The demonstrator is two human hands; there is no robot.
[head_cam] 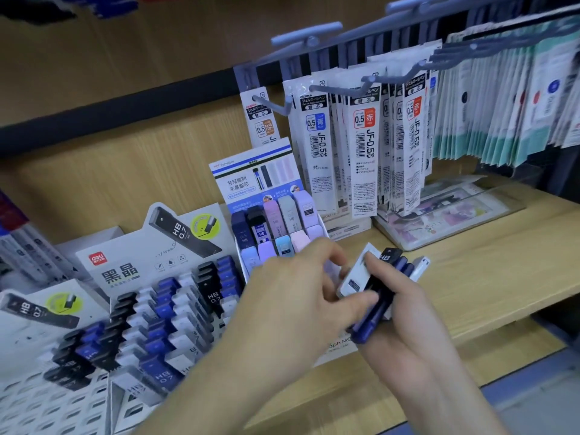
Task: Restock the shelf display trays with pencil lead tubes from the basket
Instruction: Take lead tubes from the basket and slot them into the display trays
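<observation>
My right hand [405, 318] grips a bundle of pencil lead tubes [381, 296], black, dark blue and white, above the wooden shelf. My left hand [295, 296] reaches across and pinches the white tube [354, 276] at the front of that bundle. To the left stands a white stepped display tray [94, 259] with rows of black, blue and white HB 0.7 tubes [163, 312]. Behind my left hand a smaller display tray [251, 180] holds pastel and dark lead tubes [276, 227]. No basket is in view.
Refill packs [364, 136] hang on grey hooks above the shelf at the right. A clear flat box [445, 211] lies behind on the wooden shelf [489, 277]. A second white display with an HB 0.7 card [34, 312] stands at the far left.
</observation>
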